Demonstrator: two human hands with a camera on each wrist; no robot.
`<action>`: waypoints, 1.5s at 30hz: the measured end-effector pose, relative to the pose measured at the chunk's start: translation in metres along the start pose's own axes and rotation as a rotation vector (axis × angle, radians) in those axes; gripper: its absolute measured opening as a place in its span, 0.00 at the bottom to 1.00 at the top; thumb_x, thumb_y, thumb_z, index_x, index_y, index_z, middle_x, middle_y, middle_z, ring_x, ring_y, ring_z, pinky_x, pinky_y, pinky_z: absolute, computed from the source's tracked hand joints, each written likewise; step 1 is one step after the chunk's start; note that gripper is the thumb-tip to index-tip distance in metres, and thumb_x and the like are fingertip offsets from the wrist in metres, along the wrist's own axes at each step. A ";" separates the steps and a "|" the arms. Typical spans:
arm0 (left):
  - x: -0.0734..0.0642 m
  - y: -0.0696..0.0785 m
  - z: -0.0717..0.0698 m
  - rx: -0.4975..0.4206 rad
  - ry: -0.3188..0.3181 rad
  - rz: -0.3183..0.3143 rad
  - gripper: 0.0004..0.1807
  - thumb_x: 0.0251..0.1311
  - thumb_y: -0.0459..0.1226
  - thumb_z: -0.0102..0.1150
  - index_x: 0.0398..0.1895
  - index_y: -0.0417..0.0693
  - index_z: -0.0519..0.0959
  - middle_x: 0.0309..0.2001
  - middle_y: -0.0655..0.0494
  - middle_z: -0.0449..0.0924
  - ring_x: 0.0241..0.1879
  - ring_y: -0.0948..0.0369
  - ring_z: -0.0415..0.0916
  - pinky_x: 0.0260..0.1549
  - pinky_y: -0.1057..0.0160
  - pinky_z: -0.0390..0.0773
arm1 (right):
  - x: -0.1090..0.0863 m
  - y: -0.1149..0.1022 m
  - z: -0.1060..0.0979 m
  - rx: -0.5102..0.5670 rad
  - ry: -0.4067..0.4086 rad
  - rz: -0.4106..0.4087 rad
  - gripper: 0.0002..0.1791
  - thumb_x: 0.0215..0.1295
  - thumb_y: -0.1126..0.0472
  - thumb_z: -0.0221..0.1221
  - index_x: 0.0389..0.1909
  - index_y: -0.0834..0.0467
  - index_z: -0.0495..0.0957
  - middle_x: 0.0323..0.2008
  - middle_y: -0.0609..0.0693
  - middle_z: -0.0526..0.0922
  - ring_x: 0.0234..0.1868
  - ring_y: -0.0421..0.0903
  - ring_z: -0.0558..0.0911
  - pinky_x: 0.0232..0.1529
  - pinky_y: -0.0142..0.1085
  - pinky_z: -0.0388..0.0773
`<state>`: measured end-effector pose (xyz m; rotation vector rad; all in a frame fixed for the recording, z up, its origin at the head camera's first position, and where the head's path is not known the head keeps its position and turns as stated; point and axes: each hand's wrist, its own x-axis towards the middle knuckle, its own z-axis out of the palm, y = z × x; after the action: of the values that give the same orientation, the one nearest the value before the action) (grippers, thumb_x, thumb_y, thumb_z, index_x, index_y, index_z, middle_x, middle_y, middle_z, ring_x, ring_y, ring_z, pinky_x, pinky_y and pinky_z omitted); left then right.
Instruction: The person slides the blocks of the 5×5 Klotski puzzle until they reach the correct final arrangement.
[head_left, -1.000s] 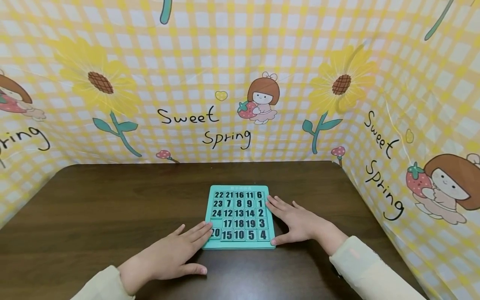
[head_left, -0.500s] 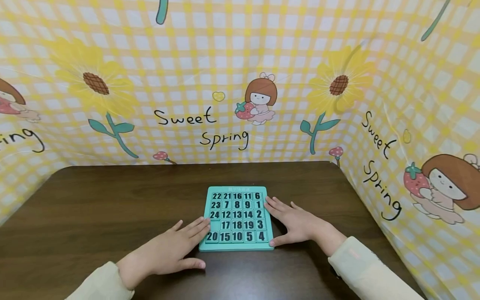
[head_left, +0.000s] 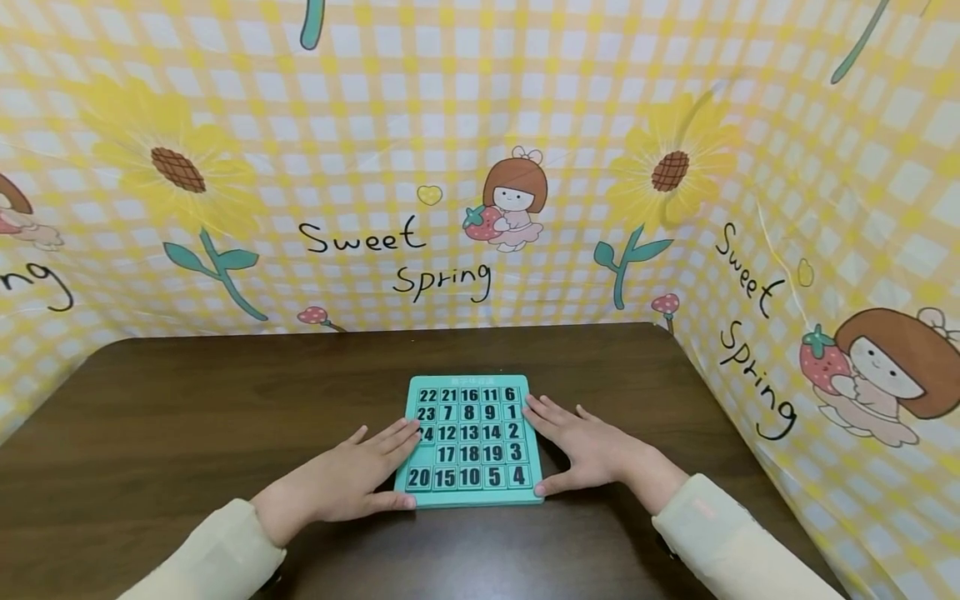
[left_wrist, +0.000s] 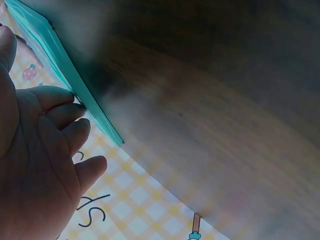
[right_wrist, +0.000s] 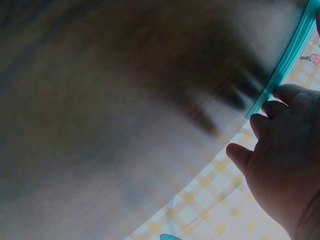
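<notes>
A teal number slide puzzle (head_left: 471,502) lies flat on the table, its tiles printed with black numbers. The gap (head_left: 422,455) is in the leftmost column, between tile 24 (head_left: 427,434) and tile 20 (head_left: 419,477). My left hand (head_left: 348,479) lies along the left side with straight fingers, their tips over tile 24 and partly covering it. Its thumb reaches the near left corner. On the opposite side, my right hand (head_left: 585,450) rests its fingertips at the right edge and its thumb at the near right corner. In both wrist views, the fingers meet the puzzle's rim (left_wrist: 82,92).
The puzzle sits on a dark brown wooden table (head_left: 225,400). A yellow checked cloth (head_left: 360,150) with sunflowers and cartoon figures hangs behind the table and along its right side.
Tile 20 has slid toward me into the near left corner. My left hand has moved away from me along the side, from tile 20 to tile 24. The right hand keeps its place.
</notes>
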<state>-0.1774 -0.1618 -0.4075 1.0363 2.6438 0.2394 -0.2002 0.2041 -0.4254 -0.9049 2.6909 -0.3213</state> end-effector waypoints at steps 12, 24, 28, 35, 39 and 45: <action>-0.006 0.008 0.006 0.009 0.023 0.022 0.50 0.65 0.68 0.44 0.78 0.43 0.56 0.80 0.50 0.48 0.80 0.50 0.44 0.70 0.31 0.52 | -0.002 0.002 -0.001 0.005 0.005 0.011 0.61 0.56 0.24 0.58 0.80 0.52 0.43 0.81 0.48 0.39 0.81 0.52 0.42 0.73 0.67 0.46; -0.015 0.013 0.009 0.012 0.049 0.045 0.50 0.64 0.69 0.43 0.77 0.43 0.57 0.80 0.49 0.50 0.79 0.49 0.48 0.68 0.31 0.54 | -0.004 0.004 -0.001 -0.005 0.008 0.018 0.61 0.56 0.25 0.58 0.80 0.52 0.43 0.81 0.48 0.39 0.81 0.52 0.43 0.73 0.67 0.46; -0.013 0.007 0.008 0.015 0.063 0.035 0.49 0.65 0.69 0.43 0.77 0.43 0.57 0.79 0.49 0.51 0.79 0.48 0.48 0.68 0.30 0.54 | -0.003 0.004 0.000 -0.004 0.005 0.016 0.61 0.56 0.24 0.58 0.80 0.51 0.43 0.81 0.47 0.39 0.81 0.51 0.42 0.73 0.67 0.46; 0.000 -0.005 0.003 -0.003 0.052 0.007 0.49 0.65 0.68 0.44 0.78 0.43 0.54 0.80 0.49 0.47 0.80 0.48 0.44 0.70 0.31 0.50 | -0.003 0.003 0.001 -0.002 0.004 0.011 0.61 0.56 0.24 0.58 0.81 0.50 0.42 0.81 0.46 0.38 0.81 0.50 0.41 0.73 0.66 0.46; 0.008 -0.010 0.000 -0.001 0.042 -0.011 0.50 0.66 0.67 0.45 0.79 0.43 0.53 0.81 0.49 0.45 0.80 0.49 0.42 0.71 0.31 0.49 | -0.002 0.001 0.001 0.004 0.002 0.003 0.61 0.56 0.25 0.58 0.80 0.51 0.42 0.81 0.47 0.38 0.81 0.51 0.42 0.73 0.67 0.46; 0.017 -0.015 -0.003 -0.008 0.038 -0.017 0.50 0.66 0.66 0.45 0.78 0.41 0.52 0.81 0.47 0.45 0.80 0.48 0.41 0.71 0.30 0.48 | 0.000 -0.001 0.000 0.005 0.000 -0.004 0.61 0.56 0.24 0.58 0.81 0.51 0.42 0.81 0.47 0.38 0.81 0.51 0.42 0.73 0.67 0.46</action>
<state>-0.1999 -0.1615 -0.4121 1.0165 2.6817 0.2690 -0.1993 0.2034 -0.4251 -0.9083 2.6878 -0.3293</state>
